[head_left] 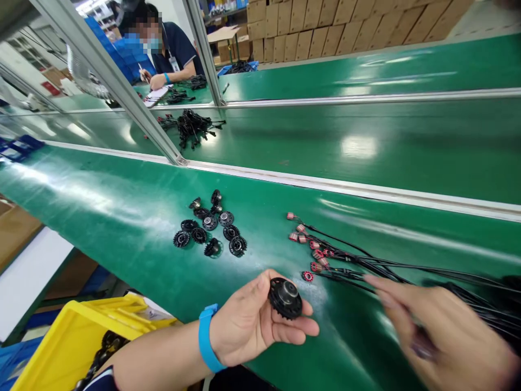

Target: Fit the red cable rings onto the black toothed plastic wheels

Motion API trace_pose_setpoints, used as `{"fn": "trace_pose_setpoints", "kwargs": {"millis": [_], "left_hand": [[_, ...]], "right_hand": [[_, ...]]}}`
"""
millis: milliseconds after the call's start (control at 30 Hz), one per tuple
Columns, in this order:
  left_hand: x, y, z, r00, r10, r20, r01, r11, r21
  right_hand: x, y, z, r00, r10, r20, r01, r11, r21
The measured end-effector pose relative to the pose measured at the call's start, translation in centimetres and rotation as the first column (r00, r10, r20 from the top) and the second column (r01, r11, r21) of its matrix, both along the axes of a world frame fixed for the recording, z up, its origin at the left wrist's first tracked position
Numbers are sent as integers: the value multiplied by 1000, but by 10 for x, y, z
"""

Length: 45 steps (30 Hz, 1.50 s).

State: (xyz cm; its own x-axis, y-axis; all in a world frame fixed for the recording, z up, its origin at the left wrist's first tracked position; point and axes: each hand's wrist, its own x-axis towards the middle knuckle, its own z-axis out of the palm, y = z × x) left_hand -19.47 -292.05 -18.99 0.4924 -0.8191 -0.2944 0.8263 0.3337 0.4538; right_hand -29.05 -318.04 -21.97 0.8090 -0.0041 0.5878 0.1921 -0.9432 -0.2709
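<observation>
My left hand (260,320), with a blue band at the wrist, holds a black toothed wheel (285,298) with a grey metal hub facing up. Thumb and fingers grip its rim above the green bench. My right hand (443,326) is at the right, blurred, its fingertips over a bundle of black cables (366,260). Its fingers are curled around something dark that I cannot make out. The cables end in small red-and-copper wound coils (315,255). Several similar black toothed wheels (209,222) lie grouped on the bench to the left.
A yellow bin (52,336) with dark parts stands at lower left. Behind the bench runs a green conveyor (305,141) with a pile of black cables (193,127). A metal post (122,81) slants across the left. Another person (175,54) sits opposite, writing. Cardboard boxes (325,24) are stacked behind.
</observation>
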Motion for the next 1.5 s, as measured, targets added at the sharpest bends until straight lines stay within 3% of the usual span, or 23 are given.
{"fn": "trace_pose_setpoints", "kwargs": {"millis": [133,300,433,800,967,1300,1433,1500], "left_hand": [[1,1,4,974,54,221,-90,984,155],[5,1,7,998,37,46,-43,988,149],[6,0,7,998,67,20,-69,983,170],[5,-1,6,993,95,68,-105,979,174],[-1,-2,7,991,89,103,-106,979,174],[-5,-1,4,946,92,310,-121,990,78],[-7,1,3,889,92,449,-142,987,80],[-7,2,5,809,69,584,-175,976,127]], "right_hand": [[22,17,-2,992,113,-61,-118,990,-81],[29,18,-20,984,114,-135,-127,988,-87],[30,19,-25,977,128,-171,-139,989,-50],[11,35,17,945,272,-183,-247,958,145],[3,34,16,927,342,-152,-302,923,239],[-8,33,16,955,269,-129,-189,881,434],[-10,35,19,957,259,-127,-178,877,447],[-10,37,21,962,250,-108,-179,879,443]]}}
